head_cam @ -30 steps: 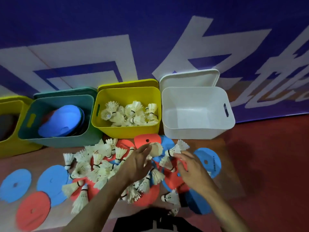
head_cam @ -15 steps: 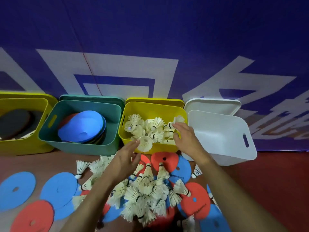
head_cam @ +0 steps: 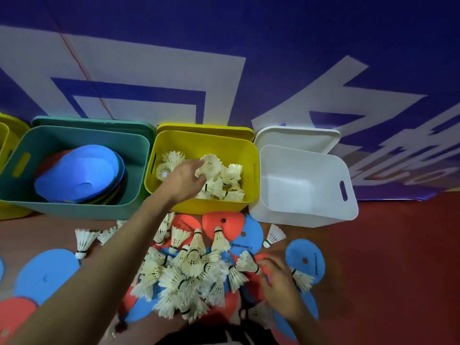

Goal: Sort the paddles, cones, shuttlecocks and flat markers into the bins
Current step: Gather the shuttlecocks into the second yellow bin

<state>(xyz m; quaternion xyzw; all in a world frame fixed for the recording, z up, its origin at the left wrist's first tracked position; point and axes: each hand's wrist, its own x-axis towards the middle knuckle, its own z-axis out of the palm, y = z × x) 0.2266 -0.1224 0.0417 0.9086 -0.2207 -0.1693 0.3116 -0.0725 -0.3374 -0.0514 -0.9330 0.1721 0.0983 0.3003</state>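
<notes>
My left hand (head_cam: 183, 181) reaches into the middle yellow bin (head_cam: 199, 204) and holds a white shuttlecock (head_cam: 211, 165) at its fingertips, above the several shuttlecocks lying inside. My right hand (head_cam: 280, 290) is low on the floor at the right edge of the shuttlecock pile (head_cam: 189, 277). Its fingertips pinch the cork end of one shuttlecock (head_cam: 246, 263). Red and blue flat markers lie under and around the pile, such as a blue marker (head_cam: 305, 260) on the right and a red marker (head_cam: 221, 222) by the bins. The teal bin (head_cam: 74, 205) holds stacked blue cones (head_cam: 79, 170).
An empty white bin (head_cam: 303, 215) stands right of the yellow one, its lid behind it. Another yellow bin (head_cam: 5, 145) shows at the far left edge. More markers, including a blue one (head_cam: 47, 272) and a red one (head_cam: 15, 312), lie at lower left. A purple banner wall backs the bins.
My left hand has carried a shuttlecock from the bin's front edge to over the bin. My right hand has left the yellow bin and dropped to the pile, taking hold of a shuttlecock.
</notes>
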